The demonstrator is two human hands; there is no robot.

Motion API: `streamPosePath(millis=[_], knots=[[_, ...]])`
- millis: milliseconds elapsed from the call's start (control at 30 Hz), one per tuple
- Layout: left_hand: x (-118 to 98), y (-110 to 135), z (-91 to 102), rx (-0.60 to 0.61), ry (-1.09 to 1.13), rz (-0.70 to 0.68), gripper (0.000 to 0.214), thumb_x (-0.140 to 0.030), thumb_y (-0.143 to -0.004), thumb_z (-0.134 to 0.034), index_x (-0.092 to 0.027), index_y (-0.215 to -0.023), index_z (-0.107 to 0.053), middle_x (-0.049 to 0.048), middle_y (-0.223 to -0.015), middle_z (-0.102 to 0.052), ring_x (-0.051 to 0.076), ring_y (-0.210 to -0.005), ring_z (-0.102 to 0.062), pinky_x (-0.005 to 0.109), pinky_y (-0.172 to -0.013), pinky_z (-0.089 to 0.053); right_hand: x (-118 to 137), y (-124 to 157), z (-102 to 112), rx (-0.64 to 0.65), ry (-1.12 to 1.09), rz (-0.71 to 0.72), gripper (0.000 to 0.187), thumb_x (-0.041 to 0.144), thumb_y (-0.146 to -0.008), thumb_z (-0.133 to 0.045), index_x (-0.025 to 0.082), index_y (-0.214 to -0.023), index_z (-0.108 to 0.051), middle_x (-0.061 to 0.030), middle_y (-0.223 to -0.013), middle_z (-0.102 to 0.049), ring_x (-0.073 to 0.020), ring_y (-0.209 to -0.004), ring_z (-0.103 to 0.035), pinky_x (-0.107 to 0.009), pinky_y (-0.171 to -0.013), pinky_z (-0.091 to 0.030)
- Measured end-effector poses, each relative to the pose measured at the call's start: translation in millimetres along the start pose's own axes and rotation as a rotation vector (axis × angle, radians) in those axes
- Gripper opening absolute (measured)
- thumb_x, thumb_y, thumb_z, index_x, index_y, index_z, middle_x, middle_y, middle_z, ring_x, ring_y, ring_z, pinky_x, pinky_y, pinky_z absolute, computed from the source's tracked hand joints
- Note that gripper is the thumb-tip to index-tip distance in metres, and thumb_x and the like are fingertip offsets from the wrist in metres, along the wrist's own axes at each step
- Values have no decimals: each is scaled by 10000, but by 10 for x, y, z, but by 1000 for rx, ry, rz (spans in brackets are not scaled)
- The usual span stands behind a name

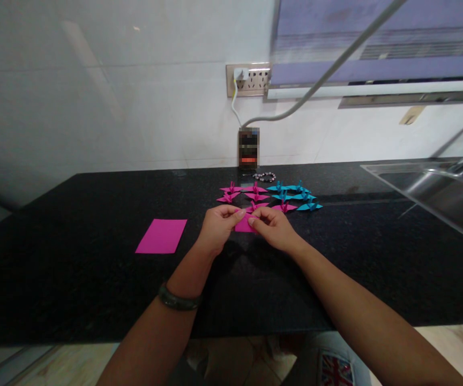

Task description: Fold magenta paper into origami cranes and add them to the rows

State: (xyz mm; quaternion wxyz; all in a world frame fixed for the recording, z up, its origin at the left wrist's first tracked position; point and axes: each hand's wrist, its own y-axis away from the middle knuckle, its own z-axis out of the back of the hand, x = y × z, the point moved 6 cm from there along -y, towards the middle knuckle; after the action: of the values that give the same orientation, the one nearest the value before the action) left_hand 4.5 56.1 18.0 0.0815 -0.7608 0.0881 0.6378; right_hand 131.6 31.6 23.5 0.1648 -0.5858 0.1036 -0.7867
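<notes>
A small folded piece of pink origami paper (244,223) is held up between my two hands, above the dark countertop. My left hand (220,225) pinches its left upper edge between thumb and fingers. On the other side, my right hand (274,228) grips its right edge, the thumb lying over the front. Just behind the hands stand several pink paper cranes (255,197) and several blue paper cranes (298,196) in loose rows. Part of the nearest pink ones is hidden by my fingers. A flat stack or sheet of pink square paper (162,236) lies to the left.
The black stone countertop (74,279) runs along a tiled wall. A phone (249,148) leans against the wall, with a beaded bracelet (264,177) before it. Its cable reaches a wall socket (248,80). A metal sink (436,193) is set in at the right.
</notes>
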Motion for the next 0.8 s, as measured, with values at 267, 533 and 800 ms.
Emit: streamPosePath(millis=[267,533,800], knots=[[43,-4,-20,3,59,27,167,-252,-557,-724,-125,-630,-645,-5,-550,-594,78,-484,-497,220,-502,-388,78,5,-16,0,14,48,244,351,-782,-513,166,-623,-517,32,-563,-435,-87,-533,-388,-218,-517,-334],[4,-1,24,-114,147,19,209,-260,-531,-737,-113,-637,-632,-8,-549,-588,82,-483,-514,225,-503,-427,-91,-32,8,-24,-100,-76,222,379,-777,-512,165,-778,-575,-10,-678,-559,-104,-536,-484,-239,-513,-420],[10,0,35,-141,20,5,232,-308,-555,-724,-114,-652,-641,10,-600,-607,89,-524,-533,214,-502,-432,-78,-14,53,-166,160,-15,185,319,-840,-406,185,-743,-489,14,-608,-482,-118,-564,-455,-236,-533,-372]])
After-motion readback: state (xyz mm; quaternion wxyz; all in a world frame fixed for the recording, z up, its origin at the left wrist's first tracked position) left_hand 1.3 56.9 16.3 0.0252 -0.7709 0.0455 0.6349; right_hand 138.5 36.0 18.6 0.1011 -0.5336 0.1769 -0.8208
